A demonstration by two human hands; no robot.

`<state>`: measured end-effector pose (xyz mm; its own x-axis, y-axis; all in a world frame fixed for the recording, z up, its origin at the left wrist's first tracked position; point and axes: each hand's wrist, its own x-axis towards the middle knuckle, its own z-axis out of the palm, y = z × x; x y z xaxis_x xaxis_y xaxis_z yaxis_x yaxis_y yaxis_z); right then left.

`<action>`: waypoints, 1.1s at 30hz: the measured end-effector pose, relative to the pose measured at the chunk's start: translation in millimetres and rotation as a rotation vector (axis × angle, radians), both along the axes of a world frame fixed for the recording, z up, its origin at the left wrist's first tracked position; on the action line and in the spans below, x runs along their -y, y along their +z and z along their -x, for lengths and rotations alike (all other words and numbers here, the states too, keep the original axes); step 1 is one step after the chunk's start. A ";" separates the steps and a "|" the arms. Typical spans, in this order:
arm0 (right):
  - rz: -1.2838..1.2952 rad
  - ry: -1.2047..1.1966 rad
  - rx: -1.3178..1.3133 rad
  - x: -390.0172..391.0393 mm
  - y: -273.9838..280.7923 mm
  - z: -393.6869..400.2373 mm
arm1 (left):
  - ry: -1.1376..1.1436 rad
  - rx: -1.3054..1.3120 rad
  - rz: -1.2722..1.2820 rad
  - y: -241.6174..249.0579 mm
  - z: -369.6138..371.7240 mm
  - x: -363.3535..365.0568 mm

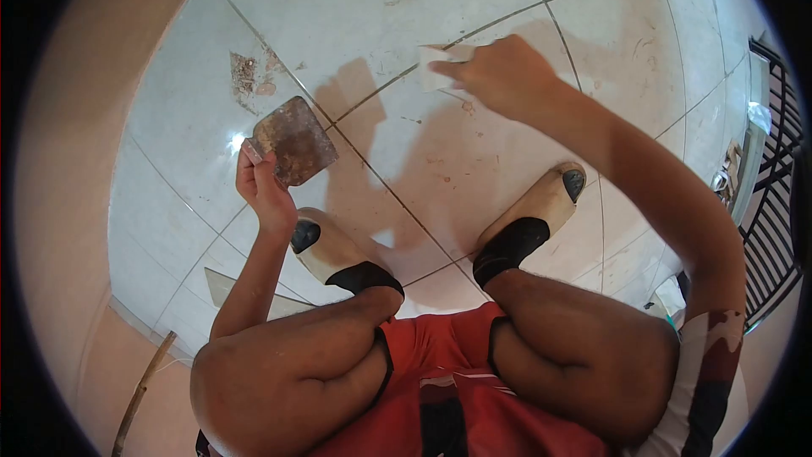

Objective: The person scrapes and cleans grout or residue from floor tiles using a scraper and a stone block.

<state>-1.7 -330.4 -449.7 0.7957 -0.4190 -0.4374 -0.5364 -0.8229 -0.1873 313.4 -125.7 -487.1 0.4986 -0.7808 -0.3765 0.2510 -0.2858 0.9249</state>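
In my left hand point(266, 190) is a broad scraper point(298, 142), my fingers closed round its short handle. Its wide square blade is stained brown and grey, and it is held up over the tiled floor point(474, 148). My right hand point(506, 76) reaches forward with the fingers pinched on a small flat white piece point(434, 68); its material I cannot tell. That piece overlaps the floor close to a dark grout line. Ahead of the scraper, a patch of brown crumbly residue point(244, 74) marks one tile.
My shoes point(537, 211) stand on the tiles between my hands. A wall point(110, 127) runs along the left, with a thin wooden stick point(139, 393) near its foot. A flat pale strip point(222, 286) lies behind my left forearm. At the right is a dark barred gate point(774, 195).
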 end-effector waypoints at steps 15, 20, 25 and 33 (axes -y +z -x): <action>-0.073 -0.047 0.059 -20.3 -6.4 -73.3 | 0.282 0.026 -0.040 29.8 -29.7 -58.1; 0.040 -0.019 -0.135 -35.6 21.9 50.2 | 0.240 -0.054 -0.096 14.2 -0.6 -76.9; 0.057 -0.093 -0.185 -81.2 18.5 123.4 | -0.046 -0.014 -0.040 -2.0 -0.6 -90.8; 0.057 -0.191 -0.208 -102.5 27.4 77.7 | 0.073 0.089 0.069 15.8 -7.4 -41.6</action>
